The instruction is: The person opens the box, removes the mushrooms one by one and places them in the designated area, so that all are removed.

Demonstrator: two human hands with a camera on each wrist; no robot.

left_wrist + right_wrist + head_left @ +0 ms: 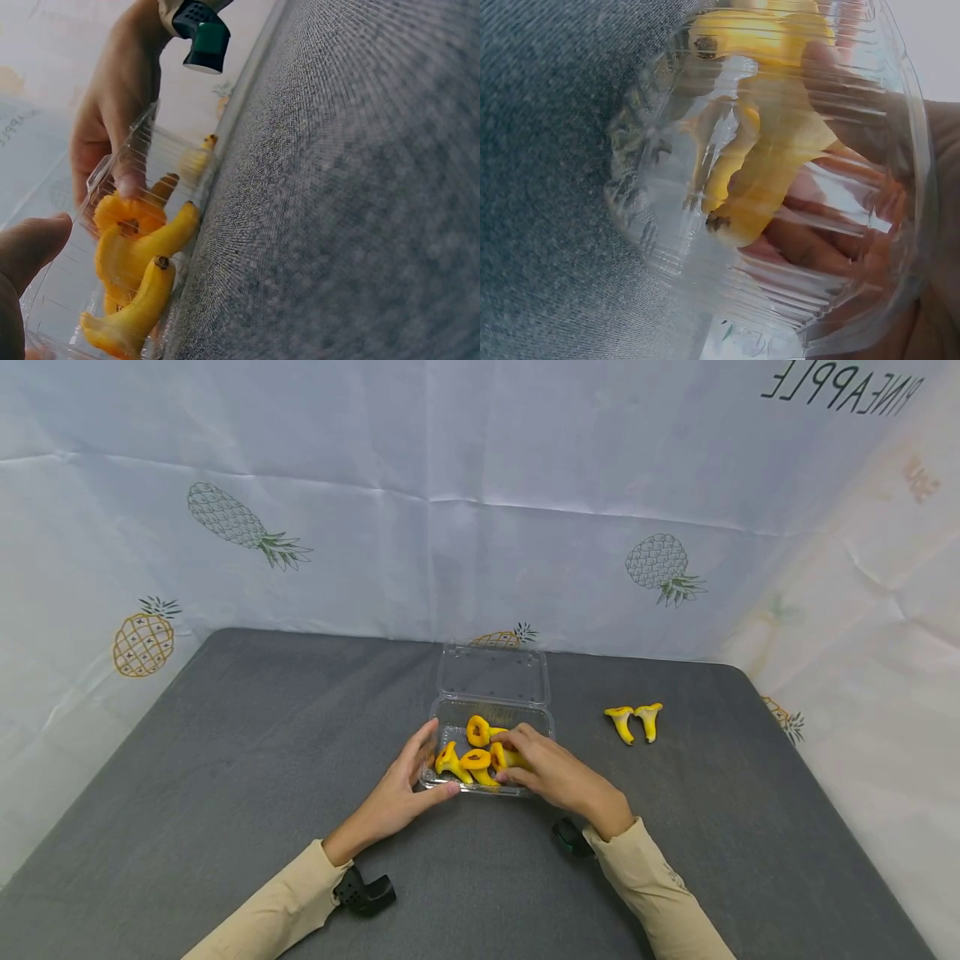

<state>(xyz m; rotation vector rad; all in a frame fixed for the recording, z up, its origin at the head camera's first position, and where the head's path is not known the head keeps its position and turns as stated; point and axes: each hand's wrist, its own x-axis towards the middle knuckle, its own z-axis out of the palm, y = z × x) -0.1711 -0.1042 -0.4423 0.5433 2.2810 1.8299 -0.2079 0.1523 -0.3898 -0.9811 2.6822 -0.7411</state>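
Observation:
A clear plastic container [546, 717] sits in front of me with its hinged lid folded back. Inside lie several yellow chanterelle mushrooms [477, 762]. My left hand [396, 789] rests against the container's left side and front corner, its thumb stretched along the front rim. Reaching in from the right, my right hand [553, 770] pinches a chanterelle mushroom [511, 758] between thumb and fingers at the container's right end. Through the clear wall in the right wrist view, this mushroom [769, 165] shows its stem end toward the camera.
Two more chanterelles [633, 722] lie side by side on the grey table [300, 718], right of the container. The open lid [493, 677] reaches back toward a white curtain [360, 560] printed with pineapples, which borders the table's back edge.

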